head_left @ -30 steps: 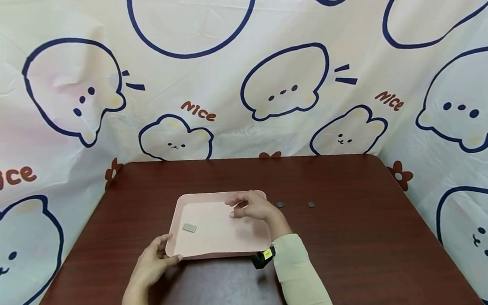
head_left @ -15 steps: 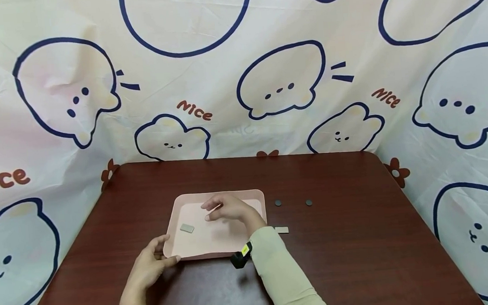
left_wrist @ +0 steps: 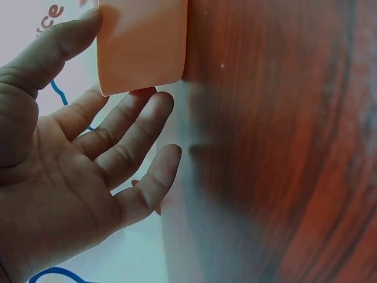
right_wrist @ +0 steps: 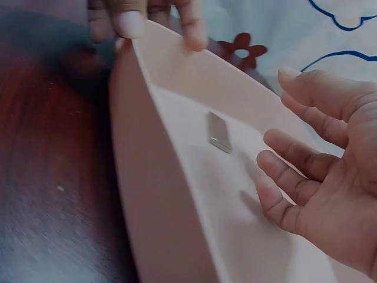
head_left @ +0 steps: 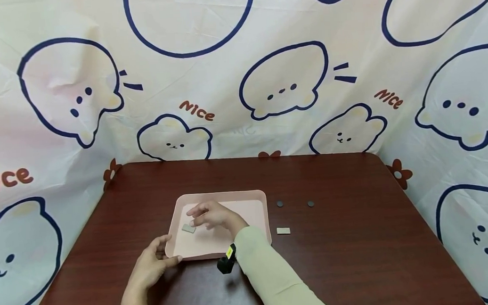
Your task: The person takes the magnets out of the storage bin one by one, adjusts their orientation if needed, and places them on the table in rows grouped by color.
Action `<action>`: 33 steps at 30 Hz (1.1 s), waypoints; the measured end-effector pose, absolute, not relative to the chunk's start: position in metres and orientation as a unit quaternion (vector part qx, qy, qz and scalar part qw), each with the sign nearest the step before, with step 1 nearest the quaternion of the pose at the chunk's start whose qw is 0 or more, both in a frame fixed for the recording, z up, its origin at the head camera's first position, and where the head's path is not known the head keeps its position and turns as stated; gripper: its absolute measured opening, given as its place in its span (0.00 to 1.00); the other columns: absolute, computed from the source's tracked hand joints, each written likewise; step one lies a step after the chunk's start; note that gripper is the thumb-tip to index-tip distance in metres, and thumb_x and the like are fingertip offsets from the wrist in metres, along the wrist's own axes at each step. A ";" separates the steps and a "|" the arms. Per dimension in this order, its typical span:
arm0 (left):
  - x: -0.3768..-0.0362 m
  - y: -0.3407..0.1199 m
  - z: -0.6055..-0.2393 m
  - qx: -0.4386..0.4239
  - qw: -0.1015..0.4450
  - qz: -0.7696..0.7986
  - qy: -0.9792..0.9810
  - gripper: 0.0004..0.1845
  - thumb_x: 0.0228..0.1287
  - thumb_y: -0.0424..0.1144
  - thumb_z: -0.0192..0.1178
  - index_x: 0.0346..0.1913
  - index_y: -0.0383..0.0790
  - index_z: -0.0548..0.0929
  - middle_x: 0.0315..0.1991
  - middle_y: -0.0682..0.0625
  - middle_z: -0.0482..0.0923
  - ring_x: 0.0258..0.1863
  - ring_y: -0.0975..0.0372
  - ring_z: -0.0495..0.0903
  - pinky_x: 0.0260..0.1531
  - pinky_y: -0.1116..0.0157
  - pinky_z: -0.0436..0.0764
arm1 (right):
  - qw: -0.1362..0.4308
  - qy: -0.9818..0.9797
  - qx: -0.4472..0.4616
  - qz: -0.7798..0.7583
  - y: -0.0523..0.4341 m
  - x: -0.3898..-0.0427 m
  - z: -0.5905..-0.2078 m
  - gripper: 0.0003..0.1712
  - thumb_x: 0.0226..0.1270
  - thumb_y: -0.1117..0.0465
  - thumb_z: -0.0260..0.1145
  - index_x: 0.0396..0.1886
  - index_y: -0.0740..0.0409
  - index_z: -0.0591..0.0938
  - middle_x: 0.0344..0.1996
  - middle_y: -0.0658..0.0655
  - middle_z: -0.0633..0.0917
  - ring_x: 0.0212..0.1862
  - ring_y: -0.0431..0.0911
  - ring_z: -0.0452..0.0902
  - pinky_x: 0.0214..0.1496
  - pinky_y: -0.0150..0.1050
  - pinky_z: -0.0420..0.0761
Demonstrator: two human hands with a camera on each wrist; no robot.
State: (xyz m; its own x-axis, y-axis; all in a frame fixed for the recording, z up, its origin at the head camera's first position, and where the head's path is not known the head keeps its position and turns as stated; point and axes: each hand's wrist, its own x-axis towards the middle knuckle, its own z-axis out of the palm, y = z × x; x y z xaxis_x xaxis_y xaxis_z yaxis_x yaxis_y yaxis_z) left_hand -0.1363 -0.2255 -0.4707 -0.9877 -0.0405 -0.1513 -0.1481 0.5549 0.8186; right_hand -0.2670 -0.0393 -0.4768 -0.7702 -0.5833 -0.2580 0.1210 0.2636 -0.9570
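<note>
A shallow pink tray (head_left: 242,245) lies on the dark brown table. My left hand (head_left: 150,267) holds its near left corner between thumb and fingers; the left wrist view shows the thumb (left_wrist: 65,41) on one side and fingertips at the other edge. Over the tray hovers my right hand (head_left: 214,216), fingers loosely bent and nothing between them. Just by its fingertips a small flat grey rectangular piece (head_left: 188,228) lies on the tray floor. In the right wrist view that piece (right_wrist: 218,131) sits apart from the right fingers.
To the right of the tray, a small pale rectangular piece (head_left: 283,231) lies on the table (head_left: 361,248). Farther back are two small dark round discs, one nearer (head_left: 279,204) the tray and another (head_left: 311,204) farther right. A patterned cloth (head_left: 222,83) hangs behind.
My right hand has moved left across the tray toward the grey piece, uncovering the pale piece on the table. The left hand stays at the tray corner.
</note>
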 end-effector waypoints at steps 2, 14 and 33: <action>-0.137 -0.225 -0.471 -0.051 0.058 0.471 0.879 0.37 0.49 0.37 0.71 0.61 0.30 0.66 0.50 0.35 0.72 0.41 0.52 0.76 0.37 0.60 0.72 | 0.300 0.739 -0.150 -0.584 -0.042 -0.266 -0.481 0.19 0.56 0.65 0.69 0.49 0.59 0.82 0.44 0.54 0.83 0.39 0.39 0.77 0.41 0.43 0.76; -0.136 -0.224 -0.472 -0.062 0.066 0.469 0.878 0.37 0.49 0.38 0.71 0.62 0.32 0.66 0.53 0.34 0.71 0.43 0.50 0.75 0.38 0.59 0.72 | 0.234 0.813 -0.106 -0.522 -0.053 -0.260 -0.490 0.13 0.49 0.63 0.73 0.38 0.56 0.87 0.32 0.44 0.84 0.34 0.37 0.74 0.33 0.35 0.74; -0.135 -0.224 -0.470 -0.061 0.053 0.493 0.866 0.35 0.48 0.32 0.70 0.61 0.30 0.67 0.50 0.36 0.73 0.36 0.56 0.75 0.34 0.64 0.73 | 0.150 0.926 -0.076 -0.338 -0.075 -0.246 -0.484 0.18 0.35 0.57 0.80 0.33 0.43 0.88 0.29 0.36 0.83 0.37 0.35 0.74 0.39 0.32 0.70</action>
